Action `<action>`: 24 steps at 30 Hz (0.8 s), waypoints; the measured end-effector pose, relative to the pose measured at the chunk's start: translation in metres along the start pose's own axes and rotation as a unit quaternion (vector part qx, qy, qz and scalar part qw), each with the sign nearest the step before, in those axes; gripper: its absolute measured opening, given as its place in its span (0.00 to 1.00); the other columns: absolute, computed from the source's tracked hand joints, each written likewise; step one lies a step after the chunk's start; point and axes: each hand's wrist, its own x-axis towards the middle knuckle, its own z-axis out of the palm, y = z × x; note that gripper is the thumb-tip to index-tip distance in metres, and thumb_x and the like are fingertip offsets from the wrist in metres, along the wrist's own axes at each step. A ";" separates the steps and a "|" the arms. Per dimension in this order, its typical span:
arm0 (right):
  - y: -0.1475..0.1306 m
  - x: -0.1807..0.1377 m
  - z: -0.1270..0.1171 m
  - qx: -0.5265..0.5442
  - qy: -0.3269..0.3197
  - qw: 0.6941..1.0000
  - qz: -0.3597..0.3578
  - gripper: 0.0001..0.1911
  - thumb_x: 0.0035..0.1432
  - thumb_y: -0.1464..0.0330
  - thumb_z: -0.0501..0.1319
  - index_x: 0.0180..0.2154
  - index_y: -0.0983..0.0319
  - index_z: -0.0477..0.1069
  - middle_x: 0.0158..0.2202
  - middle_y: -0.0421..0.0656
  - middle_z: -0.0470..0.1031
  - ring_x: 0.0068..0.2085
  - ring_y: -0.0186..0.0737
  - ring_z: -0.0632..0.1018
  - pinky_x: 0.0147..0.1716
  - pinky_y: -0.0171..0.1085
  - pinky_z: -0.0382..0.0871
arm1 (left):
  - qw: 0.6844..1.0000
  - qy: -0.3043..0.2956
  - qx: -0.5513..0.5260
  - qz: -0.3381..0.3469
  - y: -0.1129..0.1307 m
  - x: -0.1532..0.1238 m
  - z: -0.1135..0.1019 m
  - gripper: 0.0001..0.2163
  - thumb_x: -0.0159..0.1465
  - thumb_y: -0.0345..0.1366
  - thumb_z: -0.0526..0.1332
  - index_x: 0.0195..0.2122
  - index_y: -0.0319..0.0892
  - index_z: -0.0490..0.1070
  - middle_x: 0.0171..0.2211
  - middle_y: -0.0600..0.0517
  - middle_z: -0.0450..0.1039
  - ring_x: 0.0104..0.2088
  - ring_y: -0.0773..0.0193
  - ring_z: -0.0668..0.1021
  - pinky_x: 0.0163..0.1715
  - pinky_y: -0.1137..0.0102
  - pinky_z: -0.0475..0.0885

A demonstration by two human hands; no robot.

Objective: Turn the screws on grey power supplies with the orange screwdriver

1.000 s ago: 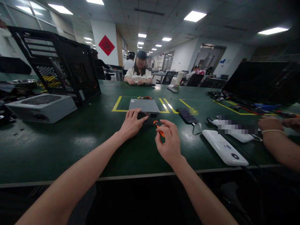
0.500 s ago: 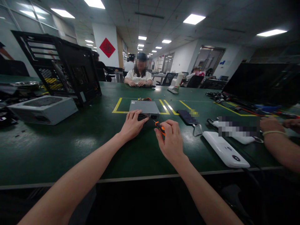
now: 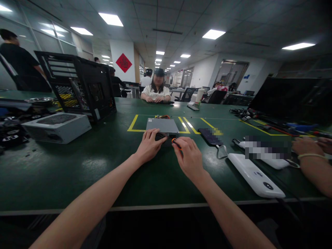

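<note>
Head view, as it reaches me at my remote station: a grey metal box (image 3: 163, 125) lies flat on the green table (image 3: 109, 188), straight ahead of the wearer, partly within the yellow tape marks (image 3: 132, 123). A bundle of coloured wires (image 3: 164, 117) shows at its far edge. The left hand (image 3: 150, 146) is spread — fingers draped over the box's near top edge, thumb stretched to the right along the near face. The right hand (image 3: 190, 154) pinches an orange-and-black screwdriver (image 3: 173, 140) between thumb and fingers, pointed at the right part of that same face; I cannot tell whether the tip touches it. To the left I note a second, larger grey box (image 3: 58, 128), standing just before an open-framed black computer case (image 3: 90, 81). To the right of the right hand lie a dark phone (image 3: 209, 136), a white cable (image 3: 222, 152) running from it, and a glossy white device (image 3: 255, 176); beyond these I make out a co-worker's hand (image 3: 308, 146) with a pale wristband and, farther back, a large dark screen (image 3: 293, 98). A person in a white top (image 3: 157, 92) sits across the table.
</note>
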 end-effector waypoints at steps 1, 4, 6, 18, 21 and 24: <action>0.000 -0.001 0.001 0.005 0.009 1.000 -0.009 0.11 0.59 0.73 0.53 0.44 0.59 0.61 0.40 0.47 0.70 0.41 0.43 0.72 0.40 0.44 0.70 | 1.000 0.001 0.001 0.000 0.000 0.000 -0.001 0.18 0.62 0.31 0.54 0.52 0.52 0.68 0.55 0.44 0.56 0.56 0.50 0.59 0.53 0.52 0.59; -0.001 -0.003 0.002 0.023 0.015 0.999 -0.023 0.15 0.58 0.76 0.52 0.47 0.59 0.59 0.43 0.48 0.68 0.45 0.43 0.71 0.41 0.44 0.71 | 1.000 -0.002 0.008 0.001 0.001 0.000 -0.002 0.18 0.62 0.31 0.54 0.53 0.52 0.68 0.55 0.43 0.55 0.55 0.50 0.59 0.53 0.52 0.60; -0.002 -0.004 0.002 0.024 0.003 0.999 -0.025 0.13 0.58 0.76 0.53 0.45 0.58 0.60 0.43 0.48 0.68 0.44 0.42 0.72 0.41 0.43 0.71 | 1.000 -0.004 0.012 0.003 0.001 0.000 -0.002 0.18 0.63 0.31 0.54 0.53 0.51 0.67 0.55 0.43 0.55 0.55 0.50 0.59 0.53 0.52 0.59; -0.004 -0.005 0.003 0.024 0.018 0.999 -0.019 0.13 0.57 0.76 0.53 0.43 0.58 0.61 0.42 0.47 0.66 0.43 0.41 0.71 0.39 0.43 0.72 | 1.000 0.005 0.015 0.001 0.000 0.000 0.001 0.19 0.62 0.31 0.55 0.53 0.52 0.67 0.54 0.44 0.56 0.55 0.50 0.59 0.53 0.52 0.60; -0.005 -0.005 0.003 0.050 0.021 0.999 -0.005 0.15 0.57 0.77 0.52 0.45 0.58 0.59 0.45 0.49 0.64 0.47 0.42 0.70 0.41 0.43 0.72 | 1.000 0.005 0.009 -0.002 0.000 0.000 0.000 0.19 0.62 0.31 0.54 0.53 0.52 0.67 0.54 0.43 0.56 0.56 0.50 0.59 0.53 0.52 0.60; -0.005 -0.006 0.004 0.032 0.016 0.999 -0.009 0.12 0.57 0.76 0.53 0.43 0.58 0.60 0.43 0.47 0.65 0.45 0.42 0.71 0.40 0.44 0.72 | 1.000 0.002 0.008 -0.001 0.000 0.000 0.000 0.19 0.62 0.30 0.55 0.53 0.52 0.67 0.55 0.43 0.56 0.56 0.50 0.59 0.53 0.52 0.60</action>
